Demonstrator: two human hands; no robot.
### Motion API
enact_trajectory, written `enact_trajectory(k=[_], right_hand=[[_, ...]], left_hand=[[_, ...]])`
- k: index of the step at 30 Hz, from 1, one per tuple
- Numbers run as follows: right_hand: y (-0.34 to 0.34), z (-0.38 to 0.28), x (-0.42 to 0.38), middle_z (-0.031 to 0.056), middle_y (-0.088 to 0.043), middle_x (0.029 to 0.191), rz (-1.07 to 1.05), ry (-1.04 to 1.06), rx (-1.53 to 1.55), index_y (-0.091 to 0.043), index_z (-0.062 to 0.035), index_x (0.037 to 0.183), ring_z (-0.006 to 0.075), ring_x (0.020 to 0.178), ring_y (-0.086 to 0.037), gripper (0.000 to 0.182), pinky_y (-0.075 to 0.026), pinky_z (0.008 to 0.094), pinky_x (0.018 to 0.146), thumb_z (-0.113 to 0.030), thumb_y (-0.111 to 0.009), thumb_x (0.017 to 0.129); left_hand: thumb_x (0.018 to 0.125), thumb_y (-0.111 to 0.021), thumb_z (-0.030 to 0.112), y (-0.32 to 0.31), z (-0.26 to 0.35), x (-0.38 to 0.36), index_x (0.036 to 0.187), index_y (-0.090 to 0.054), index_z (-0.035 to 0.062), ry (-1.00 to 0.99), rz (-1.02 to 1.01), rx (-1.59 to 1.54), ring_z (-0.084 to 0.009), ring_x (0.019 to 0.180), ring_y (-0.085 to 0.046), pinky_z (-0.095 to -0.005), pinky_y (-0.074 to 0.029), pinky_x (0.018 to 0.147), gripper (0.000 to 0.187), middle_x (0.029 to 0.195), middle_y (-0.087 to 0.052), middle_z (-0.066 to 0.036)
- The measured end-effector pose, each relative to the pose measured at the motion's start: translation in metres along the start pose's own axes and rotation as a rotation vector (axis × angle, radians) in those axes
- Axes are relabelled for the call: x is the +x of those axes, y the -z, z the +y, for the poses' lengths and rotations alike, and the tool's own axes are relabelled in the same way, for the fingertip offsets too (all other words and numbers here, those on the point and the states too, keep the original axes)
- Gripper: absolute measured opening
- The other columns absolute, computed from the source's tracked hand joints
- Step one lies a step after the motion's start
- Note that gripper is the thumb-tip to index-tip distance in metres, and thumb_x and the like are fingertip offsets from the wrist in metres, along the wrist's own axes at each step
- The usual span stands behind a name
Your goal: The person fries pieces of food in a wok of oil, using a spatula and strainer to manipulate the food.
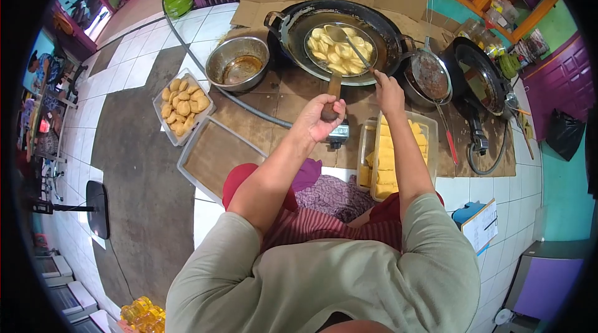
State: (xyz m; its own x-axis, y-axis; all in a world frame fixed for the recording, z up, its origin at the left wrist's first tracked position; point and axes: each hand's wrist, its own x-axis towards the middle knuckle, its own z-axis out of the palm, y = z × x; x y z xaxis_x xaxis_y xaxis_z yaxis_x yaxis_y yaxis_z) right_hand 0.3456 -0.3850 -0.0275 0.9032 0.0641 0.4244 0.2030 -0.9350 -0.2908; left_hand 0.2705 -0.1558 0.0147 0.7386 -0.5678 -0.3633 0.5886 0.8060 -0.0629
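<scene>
My left hand is wrapped round the wooden handle of a round strainer. The strainer holds many pale yellow fried pieces over a large black wok with oil. My right hand grips the long thin handle of a metal spatula, whose flat head rests on the pieces near the strainer's far side. Below my right forearm lies a clear container with rows of yellow pieces.
Left of the wok stand a metal bowl, a tub of browned pieces and a shallow tray. On the right are a sieve, a second wok and red-handled tongs. A hose crosses the cardboard.
</scene>
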Motion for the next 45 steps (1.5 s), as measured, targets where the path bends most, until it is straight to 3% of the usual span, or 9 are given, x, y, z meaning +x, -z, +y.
enact_trajectory(k=[4,7,13,20,30,45], right_hand=[[0.011,-0.005,0.006,0.0151,-0.055,0.085,0.035,-0.012,0.033,-0.056,-0.0170,0.115,0.0340,0.083,-0.058,0.033,-0.048,0.0417,0.073,-0.010,-0.053,0.083],[0.015,-0.012,0.034,0.0136,-0.052,0.090,0.115,0.133,-0.042,-0.057,-0.0182,0.115,0.0319,0.087,-0.057,0.035,-0.049,0.0400,0.074,-0.007,-0.050,0.082],[0.022,-0.049,0.100,0.0086,-0.049,0.098,0.020,0.371,-0.257,-0.061,-0.0201,0.108,0.0259,0.097,-0.053,0.033,-0.051,0.0350,0.074,-0.008,-0.052,0.079],[0.001,-0.064,0.135,0.0072,-0.051,0.097,-0.012,0.509,-0.372,-0.066,-0.0189,0.096,0.0242,0.094,-0.055,0.023,-0.052,0.0326,0.073,-0.011,-0.054,0.078],[0.044,-0.016,0.096,0.0094,-0.050,0.096,0.058,0.180,-0.335,-0.064,-0.0211,0.106,0.0269,0.093,-0.054,0.029,-0.051,0.0356,0.075,-0.011,-0.050,0.082],[0.018,0.000,0.062,0.0118,-0.050,0.097,0.030,0.003,-0.126,-0.061,-0.0198,0.112,0.0290,0.096,-0.053,0.035,-0.049,0.0379,0.080,-0.005,-0.050,0.082]], left_hand=[[0.080,-0.054,-0.003,-0.008,-0.011,-0.004,0.102,-0.036,-0.0107,-0.010,0.044,-0.002,-0.0143,0.067,-0.051,-0.0222,-0.049,0.057,0.029,0.090,-0.047,-0.015],[0.079,-0.054,-0.003,0.000,-0.008,0.002,0.100,-0.038,-0.0105,0.007,0.055,-0.039,-0.0141,0.065,-0.051,-0.0217,-0.050,0.057,0.027,0.088,-0.048,-0.014],[0.079,-0.055,-0.004,-0.004,-0.010,0.001,0.099,-0.039,-0.0102,-0.004,0.065,-0.047,-0.0142,0.065,-0.051,-0.0213,-0.050,0.056,0.027,0.088,-0.049,-0.014],[0.079,-0.055,-0.003,0.000,-0.008,0.005,0.100,-0.039,-0.0101,0.008,0.063,-0.052,-0.0144,0.066,-0.052,-0.0218,-0.051,0.057,0.028,0.088,-0.050,-0.014],[0.079,-0.055,-0.003,0.002,-0.005,0.004,0.100,-0.040,-0.0098,0.015,0.057,-0.055,-0.0141,0.066,-0.052,-0.0210,-0.050,0.057,0.027,0.088,-0.051,-0.014],[0.079,-0.055,-0.003,0.002,-0.013,0.007,0.099,-0.041,-0.0100,0.011,0.054,-0.027,-0.0139,0.067,-0.052,-0.0211,-0.050,0.058,0.025,0.087,-0.050,-0.013]])
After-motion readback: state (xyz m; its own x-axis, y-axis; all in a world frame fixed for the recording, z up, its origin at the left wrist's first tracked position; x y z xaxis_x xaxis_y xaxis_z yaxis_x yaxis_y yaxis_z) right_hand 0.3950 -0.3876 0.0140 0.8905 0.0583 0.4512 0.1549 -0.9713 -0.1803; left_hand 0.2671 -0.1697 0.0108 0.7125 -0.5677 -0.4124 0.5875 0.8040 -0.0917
